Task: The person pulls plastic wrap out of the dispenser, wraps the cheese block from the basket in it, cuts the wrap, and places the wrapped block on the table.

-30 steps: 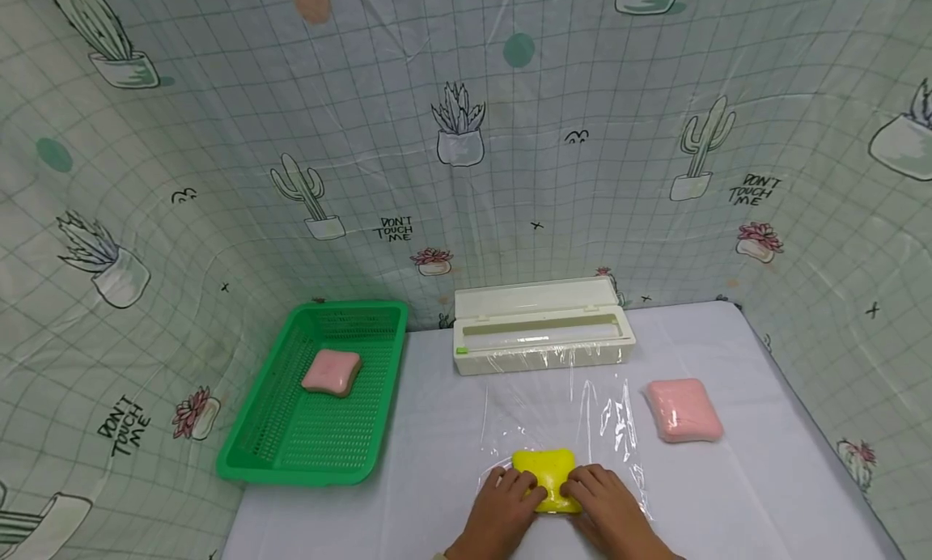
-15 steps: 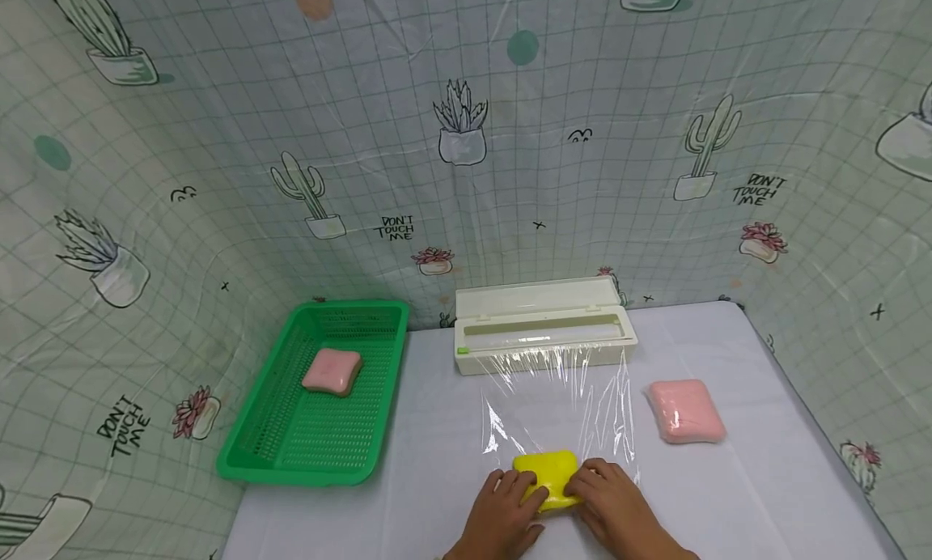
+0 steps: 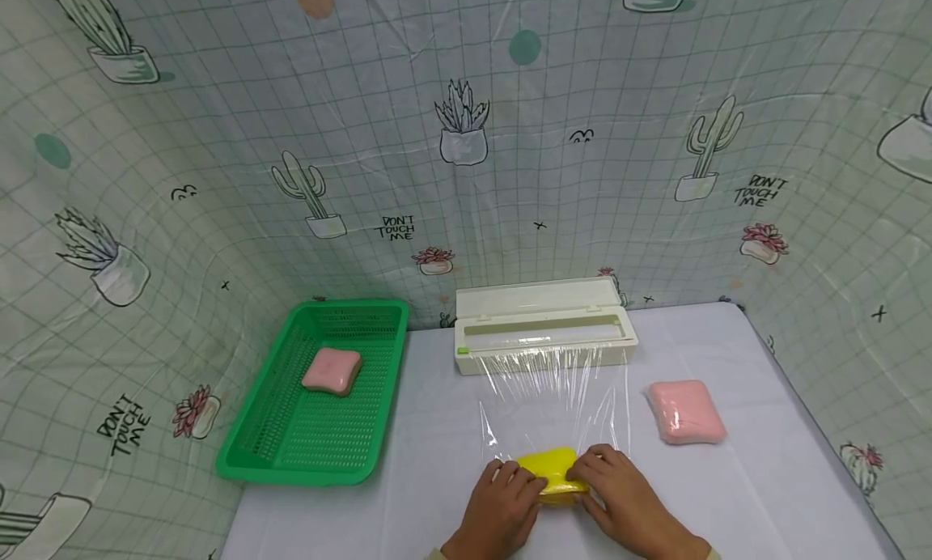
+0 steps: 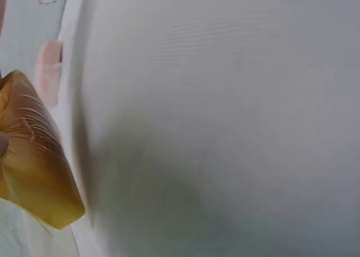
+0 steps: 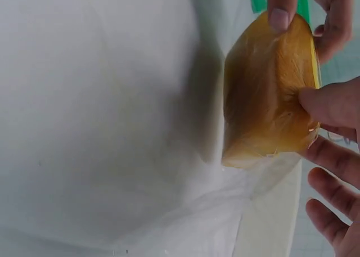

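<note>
Both hands grip a yellow bar of soap wrapped in clear film at the table's near side. My left hand pinches its left end, and my right hand holds its right end, thumb at the near side. The soap is tilted, its near face raised off the cloth in the right wrist view, where wrinkled film covers the soap. From it, cling film stretches back to a white wrap dispenser with its lid up. The left wrist view shows only part of the soap.
On the left stands a green basket with a pink bar of soap inside. Another pink bar, wrapped in shiny film, lies to the right. A patterned curtain surrounds the white-covered table.
The yellow soap has gone from lying flat to tilted up, its near face now showing. The film behind is drawn into tighter creases at the dispenser. My right hand has shifted slightly right.
</note>
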Demonstrator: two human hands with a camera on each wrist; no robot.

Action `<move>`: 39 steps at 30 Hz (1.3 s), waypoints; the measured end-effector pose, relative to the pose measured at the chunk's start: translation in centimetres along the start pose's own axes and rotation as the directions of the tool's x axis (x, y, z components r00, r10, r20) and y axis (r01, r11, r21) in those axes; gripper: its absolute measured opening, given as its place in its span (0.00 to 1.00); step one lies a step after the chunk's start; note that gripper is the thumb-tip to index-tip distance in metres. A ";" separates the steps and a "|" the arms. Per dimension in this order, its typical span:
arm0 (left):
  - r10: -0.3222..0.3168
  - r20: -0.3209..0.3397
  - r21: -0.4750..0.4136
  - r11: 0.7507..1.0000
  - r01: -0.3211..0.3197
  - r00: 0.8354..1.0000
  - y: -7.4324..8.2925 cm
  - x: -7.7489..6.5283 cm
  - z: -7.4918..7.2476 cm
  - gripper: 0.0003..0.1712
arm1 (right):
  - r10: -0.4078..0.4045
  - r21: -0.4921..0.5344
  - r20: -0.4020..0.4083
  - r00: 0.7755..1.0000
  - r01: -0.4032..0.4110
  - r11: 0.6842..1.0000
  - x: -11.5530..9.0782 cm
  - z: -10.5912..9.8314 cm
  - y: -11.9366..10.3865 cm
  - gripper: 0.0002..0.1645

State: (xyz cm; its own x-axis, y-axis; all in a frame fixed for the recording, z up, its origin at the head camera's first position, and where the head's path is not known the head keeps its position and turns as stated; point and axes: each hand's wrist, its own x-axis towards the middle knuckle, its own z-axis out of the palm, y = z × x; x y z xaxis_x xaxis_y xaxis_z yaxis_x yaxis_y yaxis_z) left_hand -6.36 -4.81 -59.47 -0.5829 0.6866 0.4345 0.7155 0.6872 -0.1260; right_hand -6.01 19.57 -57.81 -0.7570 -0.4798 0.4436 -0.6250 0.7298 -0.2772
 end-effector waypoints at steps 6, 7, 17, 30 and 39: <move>-0.034 0.035 -0.037 0.999 0.035 0.999 -1.0 1.1 -0.5 0.14 | -0.038 -0.064 -0.041 0.998 0.036 0.997 0.3 0.2 0.4 0.38; -0.038 0.046 -0.038 0.999 0.040 0.998 -1.1 1.3 -0.6 0.14 | -0.048 -0.073 -0.050 0.998 0.044 0.996 0.4 0.2 0.4 0.41; -0.076 0.162 -0.076 0.993 0.089 0.984 -2.7 3.3 -1.2 0.15 | -0.003 -0.087 -0.066 0.998 -0.003 0.996 2.2 1.0 1.1 0.32; -0.169 0.186 -0.076 0.980 0.186 0.968 -3.7 4.9 -0.5 0.15 | 0.000 -0.078 -0.085 0.996 -0.007 0.997 4.2 1.6 2.3 0.33; -0.211 0.037 0.101 0.973 0.207 0.977 -3.4 5.3 0.9 0.16 | 0.102 -0.074 -0.040 0.994 -0.105 0.992 5.5 2.0 2.4 0.25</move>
State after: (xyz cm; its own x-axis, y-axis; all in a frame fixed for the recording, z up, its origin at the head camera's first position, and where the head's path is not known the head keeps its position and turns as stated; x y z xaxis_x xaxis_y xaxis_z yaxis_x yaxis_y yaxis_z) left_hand -12.28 -3.28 -57.56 -0.7348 0.5344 0.4179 0.5369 0.8346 -0.1232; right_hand -12.06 17.69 -57.68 -0.8086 -0.3827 0.4469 -0.5261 0.8103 -0.2580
